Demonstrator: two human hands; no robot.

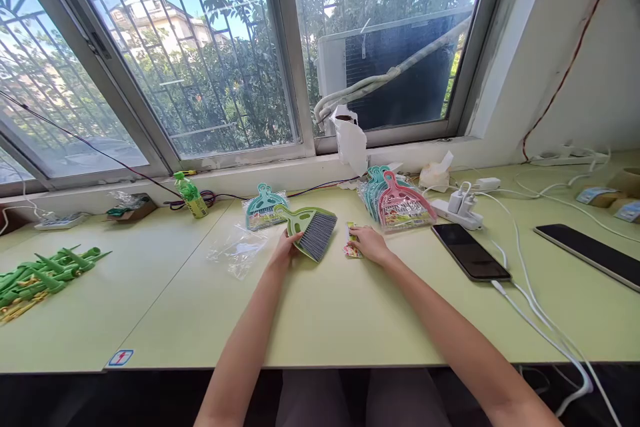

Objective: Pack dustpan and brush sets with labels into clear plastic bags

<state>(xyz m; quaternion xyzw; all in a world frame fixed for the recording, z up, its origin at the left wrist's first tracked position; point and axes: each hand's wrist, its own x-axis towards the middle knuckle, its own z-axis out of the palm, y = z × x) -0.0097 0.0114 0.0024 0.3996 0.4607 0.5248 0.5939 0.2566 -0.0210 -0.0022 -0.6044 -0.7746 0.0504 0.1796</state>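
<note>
A green mini dustpan with a grey-bristled brush [313, 230] lies on the pale green table [320, 307] in front of me. My left hand [286, 247] rests on its left edge, fingers curled on it. Just right of it, my right hand [367, 241] pinches a small printed paper card [353, 240] against the table. An empty clear plastic bag [237, 251] lies to the left of my left hand. A teal packaged dustpan set [265, 208] sits behind the green one.
A stack of packaged teal and pink dustpan sets [395, 200] stands at the back right. A phone [470, 251] on a white cable, a charger strip [457, 207] and a second dark device [590, 255] lie right. Green plastic pieces [40, 273] and a bottle [191, 195] are left.
</note>
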